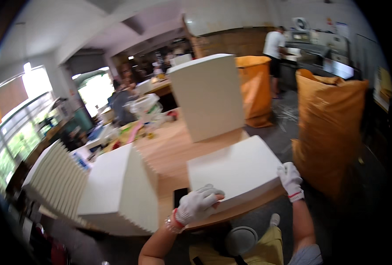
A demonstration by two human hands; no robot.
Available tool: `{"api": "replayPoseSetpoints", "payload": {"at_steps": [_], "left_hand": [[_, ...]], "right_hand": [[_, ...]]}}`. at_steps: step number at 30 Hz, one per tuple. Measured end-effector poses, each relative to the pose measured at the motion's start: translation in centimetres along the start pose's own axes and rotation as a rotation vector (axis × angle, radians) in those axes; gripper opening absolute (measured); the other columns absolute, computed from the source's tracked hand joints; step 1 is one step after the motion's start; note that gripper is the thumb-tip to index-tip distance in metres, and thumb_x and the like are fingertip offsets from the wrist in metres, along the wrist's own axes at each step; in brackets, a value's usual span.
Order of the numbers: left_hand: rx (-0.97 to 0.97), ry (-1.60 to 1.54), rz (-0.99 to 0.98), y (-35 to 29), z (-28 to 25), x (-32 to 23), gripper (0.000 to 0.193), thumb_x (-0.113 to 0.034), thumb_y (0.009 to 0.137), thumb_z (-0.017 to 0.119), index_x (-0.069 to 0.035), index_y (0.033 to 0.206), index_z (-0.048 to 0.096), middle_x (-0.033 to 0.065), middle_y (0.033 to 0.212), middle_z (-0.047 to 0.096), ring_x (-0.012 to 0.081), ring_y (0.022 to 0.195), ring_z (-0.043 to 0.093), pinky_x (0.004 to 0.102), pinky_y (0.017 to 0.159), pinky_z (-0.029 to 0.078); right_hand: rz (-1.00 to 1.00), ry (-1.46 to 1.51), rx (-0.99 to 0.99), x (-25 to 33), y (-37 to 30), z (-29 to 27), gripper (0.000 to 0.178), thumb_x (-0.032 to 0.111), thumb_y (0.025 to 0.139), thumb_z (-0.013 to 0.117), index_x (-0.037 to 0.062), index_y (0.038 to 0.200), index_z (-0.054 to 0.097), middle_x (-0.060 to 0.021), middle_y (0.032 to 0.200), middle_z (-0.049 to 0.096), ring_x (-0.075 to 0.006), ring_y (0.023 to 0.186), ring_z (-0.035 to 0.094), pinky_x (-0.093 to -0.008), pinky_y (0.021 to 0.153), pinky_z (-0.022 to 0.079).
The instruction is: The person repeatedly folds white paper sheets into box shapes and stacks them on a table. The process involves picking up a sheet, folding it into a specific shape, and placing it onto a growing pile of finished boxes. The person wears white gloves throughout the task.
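Note:
A thick stack of white paper sheets [235,170] lies flat on the wooden table in front of me. My left hand [200,204], in a white knitted glove with a red cuff, is at the stack's near left corner, its fingers bent against the edge; a bare fingertip shows. At the right corner, my right hand [290,177], gloved the same way, has its fingers closed around the edge. Some of its fingertips are hidden. Beside my left hand lies a black phone [180,195], partly covered by the glove.
A tall white paper block [207,97] stands at the table's far side. Stepped paper piles [107,190] fill the left. Orange sacks [330,128] stand on the right, a round grey stool [241,240] below. Clutter covers the table's far left; a person [273,48] is at a machine.

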State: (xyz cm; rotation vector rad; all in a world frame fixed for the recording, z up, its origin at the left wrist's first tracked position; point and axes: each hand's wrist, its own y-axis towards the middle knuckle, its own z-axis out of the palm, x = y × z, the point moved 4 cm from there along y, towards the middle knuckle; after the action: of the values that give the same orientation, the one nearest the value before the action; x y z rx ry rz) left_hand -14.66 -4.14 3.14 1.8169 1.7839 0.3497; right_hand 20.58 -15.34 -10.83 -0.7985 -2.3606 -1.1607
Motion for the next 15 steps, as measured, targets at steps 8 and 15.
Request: {"api": "replayPoseSetpoints", "payload": {"at_steps": [8,15], "left_hand": [[0.285,-0.269,-0.028,9.8,14.9,6.9,0.014,-0.009,0.083,0.067,-0.005,0.097,0.064,0.0112,0.101,0.067,0.0345,0.098,0.064,0.0422,0.086,0.054],[0.186,-0.252,-0.035,10.5,15.6,6.5,0.015,-0.005,0.078,0.069,-0.005,0.091,0.062,0.0102,0.097,0.067,0.0339,0.095,0.063,0.0421,0.082,0.054]], "right_hand": [[-0.354,-0.121,0.021,1.9,2.6,-2.2,0.038,0.042,0.095,0.071,0.0092,0.078,0.061,-0.0134,0.069,0.056,-0.0358,0.069,0.061,-0.0469,0.062,0.049],[-0.517,0.146,-0.005,6.8,6.5,-0.6,0.043,0.041,0.094,0.072,0.0095,0.071,0.056,-0.0138,0.067,0.055,-0.0351,0.064,0.058,-0.0457,0.058,0.047]]}}
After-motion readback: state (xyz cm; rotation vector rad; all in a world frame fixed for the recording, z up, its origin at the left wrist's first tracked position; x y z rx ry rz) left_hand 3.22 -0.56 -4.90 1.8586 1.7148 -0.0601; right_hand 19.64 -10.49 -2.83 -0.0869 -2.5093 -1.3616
